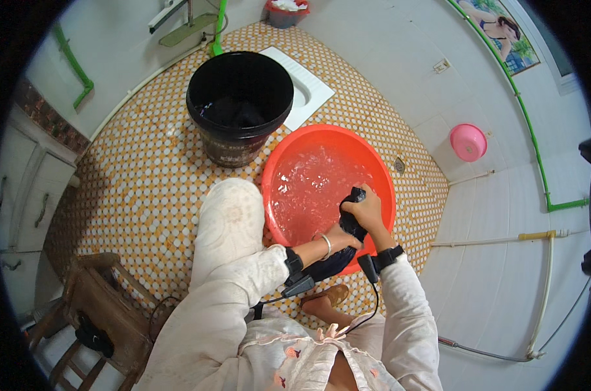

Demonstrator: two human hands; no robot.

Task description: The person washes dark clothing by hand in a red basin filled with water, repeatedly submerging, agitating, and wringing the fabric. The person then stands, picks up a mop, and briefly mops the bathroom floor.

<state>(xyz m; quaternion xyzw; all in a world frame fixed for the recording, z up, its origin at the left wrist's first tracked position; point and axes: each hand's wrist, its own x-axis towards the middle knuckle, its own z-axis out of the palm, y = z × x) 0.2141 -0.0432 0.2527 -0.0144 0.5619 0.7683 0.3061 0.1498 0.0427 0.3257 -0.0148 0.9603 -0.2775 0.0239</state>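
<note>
A wet black cloth (351, 226) is bunched between my two hands, over the near right part of a red plastic basin (295, 141). My right hand (368, 210) grips its upper end. Lower down, my left hand (343, 238), with a bangle at the wrist, closes around the same cloth. Dark fabric (329, 266) hangs below my left hand across the basin's near rim; whether it is one piece with the cloth I cannot tell. Rippled water (315, 185) with bright glints lies in the basin.
A tall black bucket (234, 141) with dark contents stands beyond the basin, beside a white squat toilet (310, 93). A wooden chair (112, 317) is at lower left. A floor drain (399, 166) lies right of the basin. A pink bowl (467, 142) hangs on the right wall.
</note>
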